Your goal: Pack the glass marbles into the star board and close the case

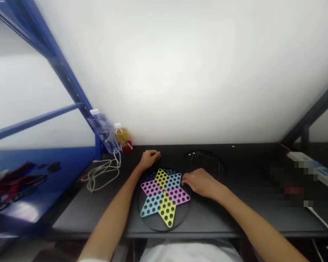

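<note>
Beads (205, 159) sit in the dark round tray (220, 163) beside the Chinese checkers board (166, 210), its holes bare; left hand (150, 159) and right hand (200, 183) curled, any grip impossible to tell.

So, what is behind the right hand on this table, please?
Behind the right hand lies a round dark plate with rows of small light dots. The hand covers its near part, so what is there cannot be seen.

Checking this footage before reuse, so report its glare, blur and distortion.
Head view: the white wall is washed out by glare; the blue metal shelf frame leans from wide-angle distortion; the red-and-black items are smeared; a pixelated patch hides part of the black tabletop.
</note>
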`<action>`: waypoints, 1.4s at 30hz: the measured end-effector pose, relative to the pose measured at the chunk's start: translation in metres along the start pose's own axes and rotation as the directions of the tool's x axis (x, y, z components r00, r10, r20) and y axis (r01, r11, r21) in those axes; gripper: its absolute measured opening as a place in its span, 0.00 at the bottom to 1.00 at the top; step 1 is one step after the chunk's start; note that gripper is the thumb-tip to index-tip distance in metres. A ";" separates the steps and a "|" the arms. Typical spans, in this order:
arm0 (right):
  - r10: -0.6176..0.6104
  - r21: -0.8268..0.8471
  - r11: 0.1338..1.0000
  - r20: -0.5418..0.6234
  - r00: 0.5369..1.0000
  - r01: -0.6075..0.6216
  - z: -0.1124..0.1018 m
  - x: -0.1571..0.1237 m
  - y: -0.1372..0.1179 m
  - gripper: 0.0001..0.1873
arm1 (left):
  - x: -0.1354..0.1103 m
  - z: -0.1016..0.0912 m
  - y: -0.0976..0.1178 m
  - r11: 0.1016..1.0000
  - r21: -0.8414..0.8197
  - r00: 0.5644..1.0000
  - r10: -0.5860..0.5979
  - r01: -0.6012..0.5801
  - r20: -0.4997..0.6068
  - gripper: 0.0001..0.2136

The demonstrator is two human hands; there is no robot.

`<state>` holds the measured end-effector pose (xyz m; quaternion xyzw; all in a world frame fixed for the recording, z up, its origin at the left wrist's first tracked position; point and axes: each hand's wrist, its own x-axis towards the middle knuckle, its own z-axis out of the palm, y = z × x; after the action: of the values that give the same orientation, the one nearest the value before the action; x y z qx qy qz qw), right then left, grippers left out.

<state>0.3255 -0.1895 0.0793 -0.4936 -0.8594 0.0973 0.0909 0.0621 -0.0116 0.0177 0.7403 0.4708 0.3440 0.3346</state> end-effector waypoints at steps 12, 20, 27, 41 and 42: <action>0.152 0.565 0.825 -0.226 0.962 0.002 -0.003 0.006 0.043 0.14 | 0.000 -0.001 -0.001 1.000 -0.022 1.000 -0.005 0.005 0.014 0.20; 0.592 0.974 -0.113 -0.091 0.801 0.194 0.008 0.012 0.120 0.17 | -0.001 -0.001 0.004 1.000 -0.012 1.000 -0.003 0.003 0.005 0.20; 0.565 0.959 -0.236 0.005 0.825 0.156 0.019 0.020 0.118 0.22 | 0.001 -0.003 0.005 1.000 0.001 1.000 0.007 -0.007 0.000 0.20; 0.636 0.999 -0.010 -0.025 0.771 0.040 0.035 0.026 0.108 0.18 | 0.000 -0.003 0.009 1.000 0.011 1.000 -0.005 0.005 0.005 0.20; 0.641 0.999 -0.001 -0.027 0.767 0.037 0.035 0.026 0.108 0.18 | 0.000 -0.003 0.009 1.000 0.013 1.000 -0.008 0.008 0.004 0.20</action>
<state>0.3930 -0.1166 0.0191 -0.4863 -0.3659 0.5354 0.5856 0.0641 -0.0144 0.0268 0.7411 0.4754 0.3383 0.3322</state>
